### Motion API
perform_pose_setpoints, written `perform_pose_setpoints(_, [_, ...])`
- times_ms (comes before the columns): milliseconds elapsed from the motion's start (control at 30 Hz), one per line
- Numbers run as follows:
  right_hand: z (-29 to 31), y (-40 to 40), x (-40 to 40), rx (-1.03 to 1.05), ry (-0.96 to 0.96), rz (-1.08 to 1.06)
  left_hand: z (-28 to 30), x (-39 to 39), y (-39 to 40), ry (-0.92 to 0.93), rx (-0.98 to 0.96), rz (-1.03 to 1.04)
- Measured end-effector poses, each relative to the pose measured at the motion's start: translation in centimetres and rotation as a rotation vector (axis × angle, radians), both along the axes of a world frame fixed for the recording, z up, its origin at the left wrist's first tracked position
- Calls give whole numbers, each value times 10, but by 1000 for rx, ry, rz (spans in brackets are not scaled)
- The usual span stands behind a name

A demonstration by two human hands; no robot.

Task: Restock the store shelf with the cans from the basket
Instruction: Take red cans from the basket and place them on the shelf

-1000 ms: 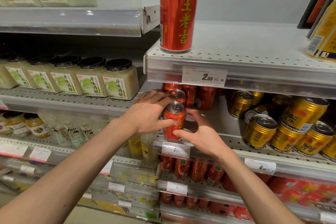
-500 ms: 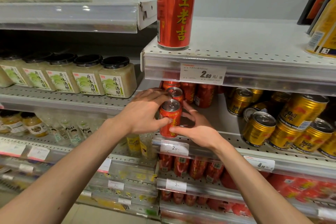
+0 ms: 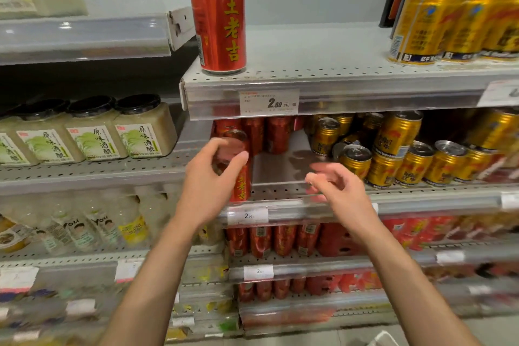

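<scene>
Red can (image 3: 241, 177) upright at shelf (image 3: 280, 191) front edge, left end | left hand (image 3: 209, 185) loosely cupped beside it, grip unclear | right hand (image 3: 335, 191) slack, empty | best nudged back gently, label forward

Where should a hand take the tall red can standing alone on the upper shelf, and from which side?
Grip the tall red can round its straight middle, coming from the front. It stands upright at the shelf's front edge, with bare shelf to its right, so fingers can wrap its sides.
</scene>
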State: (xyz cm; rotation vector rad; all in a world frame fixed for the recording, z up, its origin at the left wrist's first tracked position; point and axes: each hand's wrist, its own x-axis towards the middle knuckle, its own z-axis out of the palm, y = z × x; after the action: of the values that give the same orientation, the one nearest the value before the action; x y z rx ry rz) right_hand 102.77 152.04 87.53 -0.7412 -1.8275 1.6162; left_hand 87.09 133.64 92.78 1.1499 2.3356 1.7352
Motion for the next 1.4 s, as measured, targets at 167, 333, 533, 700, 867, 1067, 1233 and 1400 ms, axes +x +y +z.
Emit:
perform_pose_setpoints(167, [-27,-20,86,-131,41,-254,-33,37,6,-146,138,-120])
perform_pose_setpoints(333, [-67,-37,184,-170,-29,-529,-80,88,31,-408,83,-294])
perform_pose_setpoints(533, [-99,-41,294,-238,-106,-782,-123,168,72,-502,-70,-460])
perform_pose_setpoints(700, [-136,-19,372,-312,-152,-913,-159,240,125,-568,-184,-535])
perform_pose_setpoints(867, [-195,32,445,-392,-204,-956,-218,308,195,-607,-322,-523])
perform_pose_setpoints(1067, [-309,97,498,-509,-303,-928,-328,355,269,-593,-461,-499])
perform_pose_setpoints(1233, [-447,131,509,-547,-405,-885,-472,368,306,-554,-597,-546])
perform_pose_setpoints(1400, [-620,155,498,-498,-500,-807,-645,370,324,-469,-703,-633])
